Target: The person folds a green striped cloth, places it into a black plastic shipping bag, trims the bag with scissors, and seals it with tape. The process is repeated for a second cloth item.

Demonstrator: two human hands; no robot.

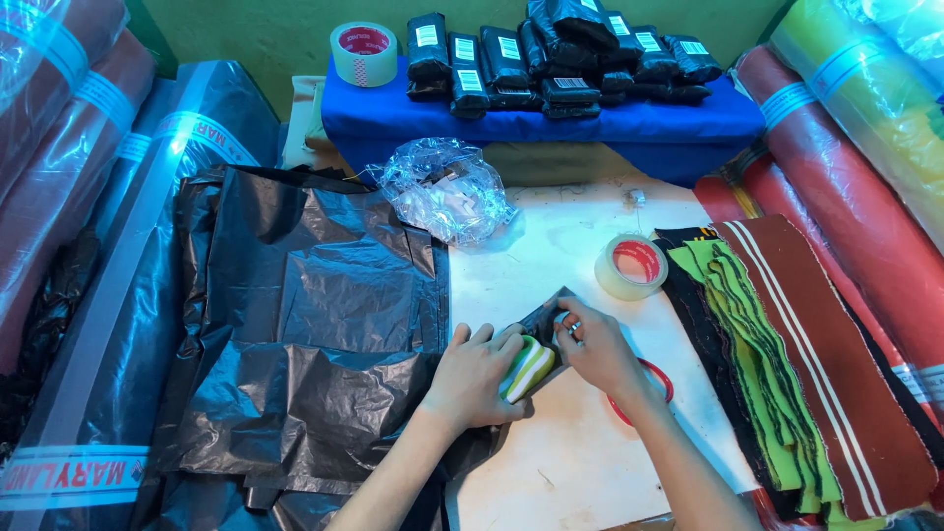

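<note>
Left hand: left hand point(479, 379) cupped and clamped on a folded strip of lime-green and white ribbed fabric point(528, 366), pressing it to the white tabletop point(570, 462).
Right hand: right hand point(596, 346), fingers pinched together on a small black plastic bag point(543, 320) at the strip's upper end.
Strip: striped, rolled tight, half inside the bag's mouth, between both hands.
Just beyond: roll of clear tape with a red core point(631, 266).
Right: stack of green, black and brown knit strips point(777, 364).
Left: pile of black plastic bags point(305, 344).
Clear bag: crumpled clear plastic bag point(444, 189), contents too blurred to tell.
Far shelf: black wrapped packets point(560, 59) on blue cloth point(393, 113).
</note>
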